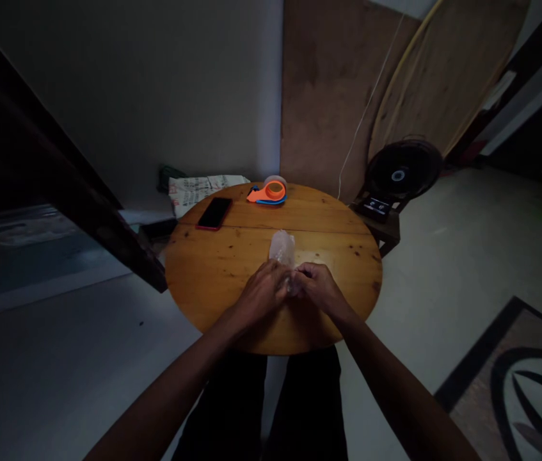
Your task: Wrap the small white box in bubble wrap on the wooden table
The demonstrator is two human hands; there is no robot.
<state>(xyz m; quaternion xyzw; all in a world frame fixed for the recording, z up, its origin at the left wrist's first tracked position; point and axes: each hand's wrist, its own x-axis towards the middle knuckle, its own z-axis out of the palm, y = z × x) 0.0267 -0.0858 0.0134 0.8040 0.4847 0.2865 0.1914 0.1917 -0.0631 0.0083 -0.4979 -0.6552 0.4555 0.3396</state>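
A small bundle in clear, whitish plastic wrap [282, 248] lies on the round wooden table [223, 269], its far end pointing away from me. My left hand [267, 288] is closed on the near part of the wrap, fingers curled over it. Just to the right, my right hand [317, 285] pinches the near right edge of the same plastic. The two hands almost touch. What is inside the wrap cannot be made out.
An orange and blue tape dispenser [271, 191] stands at the table's far edge. A phone [215, 213] lies at the far left. Behind are a printed sack [198, 189] and a wall; a black fan [402, 171] stands on a stool at the right.
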